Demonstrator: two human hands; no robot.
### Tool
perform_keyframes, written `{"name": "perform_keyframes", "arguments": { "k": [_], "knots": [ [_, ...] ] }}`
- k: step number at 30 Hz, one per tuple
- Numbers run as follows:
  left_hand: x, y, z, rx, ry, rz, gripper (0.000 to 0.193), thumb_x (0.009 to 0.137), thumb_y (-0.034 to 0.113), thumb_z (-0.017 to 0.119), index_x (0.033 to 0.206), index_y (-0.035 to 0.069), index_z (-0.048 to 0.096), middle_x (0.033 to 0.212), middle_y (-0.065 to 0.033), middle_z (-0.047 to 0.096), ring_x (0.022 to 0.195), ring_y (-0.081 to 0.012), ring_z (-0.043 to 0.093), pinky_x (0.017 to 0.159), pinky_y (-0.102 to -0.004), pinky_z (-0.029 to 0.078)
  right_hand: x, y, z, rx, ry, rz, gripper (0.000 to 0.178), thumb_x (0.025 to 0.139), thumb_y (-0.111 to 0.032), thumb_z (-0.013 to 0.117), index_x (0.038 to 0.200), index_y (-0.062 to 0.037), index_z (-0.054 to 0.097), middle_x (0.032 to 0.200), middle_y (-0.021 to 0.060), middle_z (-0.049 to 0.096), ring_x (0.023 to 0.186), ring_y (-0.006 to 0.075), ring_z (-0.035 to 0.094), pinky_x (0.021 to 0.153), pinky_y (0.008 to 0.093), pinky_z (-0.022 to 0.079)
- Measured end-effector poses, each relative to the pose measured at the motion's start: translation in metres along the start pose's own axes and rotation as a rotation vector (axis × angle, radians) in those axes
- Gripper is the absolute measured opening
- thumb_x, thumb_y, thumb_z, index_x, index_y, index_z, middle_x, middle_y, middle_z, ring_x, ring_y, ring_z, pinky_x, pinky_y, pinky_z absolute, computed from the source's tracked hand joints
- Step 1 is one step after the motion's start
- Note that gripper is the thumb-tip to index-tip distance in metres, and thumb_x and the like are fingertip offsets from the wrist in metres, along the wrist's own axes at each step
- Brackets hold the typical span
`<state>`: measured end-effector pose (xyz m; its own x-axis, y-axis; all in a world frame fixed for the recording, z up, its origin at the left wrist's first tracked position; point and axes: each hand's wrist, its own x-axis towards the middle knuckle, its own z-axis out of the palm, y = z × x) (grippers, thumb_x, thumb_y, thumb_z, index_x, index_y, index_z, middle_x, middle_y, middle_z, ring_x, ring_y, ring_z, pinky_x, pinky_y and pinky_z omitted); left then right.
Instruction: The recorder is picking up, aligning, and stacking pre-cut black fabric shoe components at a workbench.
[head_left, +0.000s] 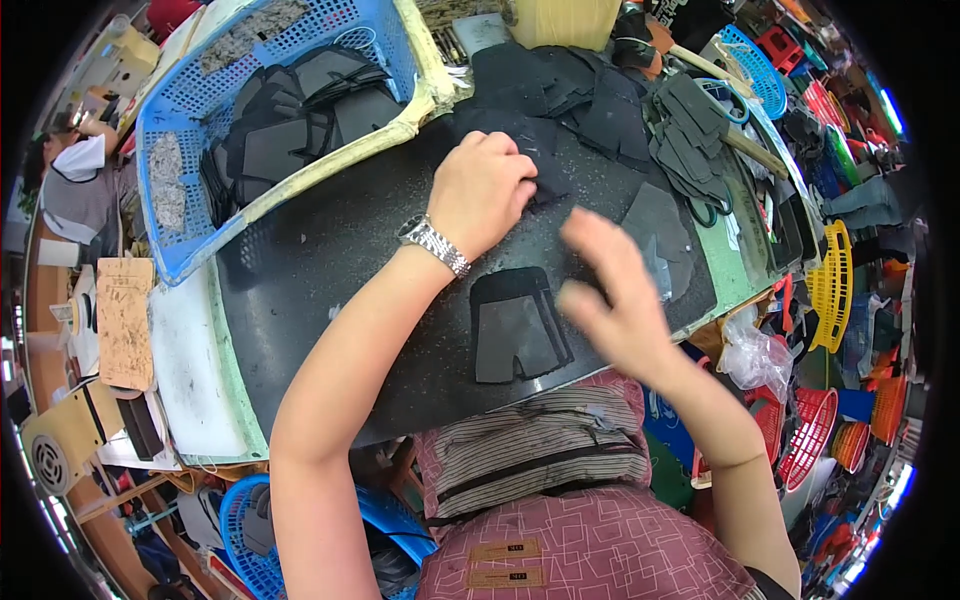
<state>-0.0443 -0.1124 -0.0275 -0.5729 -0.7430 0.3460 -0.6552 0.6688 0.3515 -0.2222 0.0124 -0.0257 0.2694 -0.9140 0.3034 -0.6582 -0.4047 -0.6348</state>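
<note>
My left hand point(483, 188), with a metal-band watch point(434, 243) on its wrist, is closed with curled fingers at the edge of a black flat piece point(538, 140) on the dark work board point(350, 300). Its fingertips are partly hidden. My right hand point(622, 300) hovers at the right, blurred by motion, thumb and fingers apart and nothing visible between them. Close to its thumb lies a small dark piece point(520, 330) of grey and black layers, notched at its near edge.
A blue plastic basket point(175, 255) of dark cut pieces stands at the far left. Stacked black pieces point(615, 120) and grey-black pieces point(690, 125) lie at the far right, near scissors point(712, 205). Coloured baskets point(808, 435) stand beyond the right edge. A person point(80, 190) sits far left.
</note>
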Motion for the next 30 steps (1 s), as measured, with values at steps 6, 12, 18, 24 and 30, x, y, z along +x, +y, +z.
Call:
{"name": "perform_keyframes", "arguments": {
  "k": [6, 12, 18, 24, 30],
  "knots": [
    [-0.003, 0.03, -0.023, -0.496, 0.454, -0.408, 0.016, 0.078, 0.014, 0.063, 0.089, 0.003, 0.068, 0.08, -0.0109, 0.067, 0.074, -0.0235, 0.064, 0.067, -0.0343, 0.052, 0.062, 0.06, -0.007, 0.018, -0.081, 0.008, 0.037, 0.085, -0.012, 0.057, 0.121, -0.0029, 0.054, 0.118, 0.014, 0.06, 0.114, 0.0292, 0.054, 0.098, 0.0392, 0.04],
    [-0.118, 0.085, -0.034, 0.207, -0.212, 0.438, 0.026, 0.077, 0.016, 0.067, 0.099, 0.002, 0.064, 0.097, -0.0111, 0.064, 0.087, -0.0267, 0.062, 0.076, -0.0345, 0.053, 0.065, 0.05, -0.069, 0.185, -0.066, 0.243, 0.037, 0.082, -0.017, 0.064, 0.117, -0.0045, 0.059, 0.109, 0.0115, 0.063, 0.096, 0.0193, 0.062, 0.083, 0.0315, 0.049],
    [-0.075, 0.106, -0.02, -0.27, -0.037, 0.257, 0.041, 0.073, 0.02, 0.072, 0.108, 0.002, 0.06, 0.107, -0.0133, 0.06, 0.093, -0.0287, 0.059, 0.08, -0.0354, 0.051, 0.018, 0.095, -0.095, -0.301, -0.052, 0.251, 0.048, 0.079, -0.033, 0.07, 0.115, -0.0034, 0.06, 0.111, 0.0118, 0.06, 0.105, 0.027, 0.057, 0.092, 0.0362, 0.044],
    [-0.03, 0.111, 0.046, -0.293, -0.198, 0.206, 0.038, 0.072, 0.018, 0.072, 0.105, 0.003, 0.06, 0.111, -0.0139, 0.056, 0.107, -0.0305, 0.053, 0.089, -0.0383, 0.047, 0.007, 0.094, -0.08, -0.499, 0.113, -0.043, 0.03, 0.077, -0.022, 0.072, 0.1, -0.0028, 0.063, 0.1, 0.0111, 0.06, 0.095, 0.0291, 0.056, 0.084, 0.039, 0.046],
    [-0.032, 0.103, 0.046, -0.301, -0.182, 0.238, 0.033, 0.078, 0.016, 0.068, 0.108, 0.002, 0.06, 0.113, -0.0141, 0.056, 0.107, -0.0319, 0.053, 0.088, -0.0377, 0.047, -0.007, 0.056, -0.095, 0.519, 0.648, 0.374, 0.011, 0.086, -0.005, 0.062, 0.096, -0.0044, 0.064, 0.084, 0.0025, 0.064, 0.073, 0.0101, 0.059, 0.068, 0.0241, 0.048]
  ]
}}
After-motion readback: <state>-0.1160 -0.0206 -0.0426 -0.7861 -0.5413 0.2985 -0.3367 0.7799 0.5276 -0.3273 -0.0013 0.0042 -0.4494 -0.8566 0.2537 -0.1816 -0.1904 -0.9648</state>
